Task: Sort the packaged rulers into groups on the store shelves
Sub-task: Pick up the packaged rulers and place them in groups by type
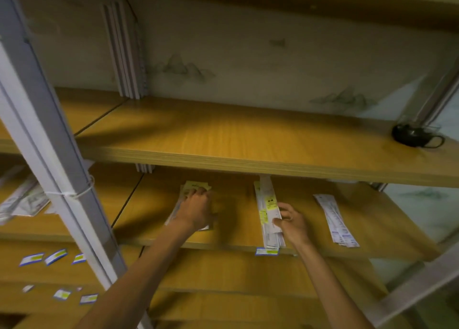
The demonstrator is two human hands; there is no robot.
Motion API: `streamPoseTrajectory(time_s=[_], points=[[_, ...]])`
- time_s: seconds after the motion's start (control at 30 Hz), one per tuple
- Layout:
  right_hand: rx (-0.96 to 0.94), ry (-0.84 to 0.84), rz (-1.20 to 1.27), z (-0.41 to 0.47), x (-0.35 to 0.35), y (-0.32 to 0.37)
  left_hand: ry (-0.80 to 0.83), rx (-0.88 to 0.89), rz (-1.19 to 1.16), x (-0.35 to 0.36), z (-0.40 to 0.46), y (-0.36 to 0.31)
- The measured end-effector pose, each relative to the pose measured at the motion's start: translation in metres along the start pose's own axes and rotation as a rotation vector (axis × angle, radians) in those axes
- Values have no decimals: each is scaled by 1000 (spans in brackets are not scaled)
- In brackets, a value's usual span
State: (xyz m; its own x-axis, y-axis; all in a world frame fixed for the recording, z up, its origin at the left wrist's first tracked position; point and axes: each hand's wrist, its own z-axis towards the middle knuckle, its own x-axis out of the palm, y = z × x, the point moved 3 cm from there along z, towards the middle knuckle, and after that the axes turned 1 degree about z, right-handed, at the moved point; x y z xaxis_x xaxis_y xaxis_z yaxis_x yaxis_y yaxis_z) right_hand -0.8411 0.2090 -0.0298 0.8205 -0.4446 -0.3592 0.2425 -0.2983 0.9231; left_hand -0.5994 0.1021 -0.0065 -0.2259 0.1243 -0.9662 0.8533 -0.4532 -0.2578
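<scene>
On the wooden middle shelf [236,244], the right hand [291,223] pinches the edge of the middle stack of long white packaged rulers with yellow stickers [268,214]; its grip is narrow, holding them. The left hand [196,208] presses curled fingers onto the left stack of white ruler packs [192,188]. Squaring each stack's edges before letting go would keep the groups apart. A third fanned stack of white ruler packs [334,219] lies further right. On the upper shelf [223,139] sits a small black pot [411,136].

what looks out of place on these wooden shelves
A black round object with a looped cord sits alone at the right end of the upper wooden shelf. Blue-and-yellow price labels lie scattered at lower left.
</scene>
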Motion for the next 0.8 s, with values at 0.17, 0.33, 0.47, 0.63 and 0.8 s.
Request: streamPoseTrajectory(time_s=[0.17,0.33,0.47,0.63,0.8], points=[[-22,68,-95,1,-1,-12,9,-39,76,7,-7,-28],[-54,104,-219,-1,-2,-18,-8,-86,51,12,-23,-36],[-131,80,-410,-4,-10,-21,-22,-134,36,14,-38,-31],[-258,103,-576,-8,-15,-7,-64,-206,76,10,-61,-24],[-399,273,-731,-25,14,24,-86,-288,86,-4,-95,2]])
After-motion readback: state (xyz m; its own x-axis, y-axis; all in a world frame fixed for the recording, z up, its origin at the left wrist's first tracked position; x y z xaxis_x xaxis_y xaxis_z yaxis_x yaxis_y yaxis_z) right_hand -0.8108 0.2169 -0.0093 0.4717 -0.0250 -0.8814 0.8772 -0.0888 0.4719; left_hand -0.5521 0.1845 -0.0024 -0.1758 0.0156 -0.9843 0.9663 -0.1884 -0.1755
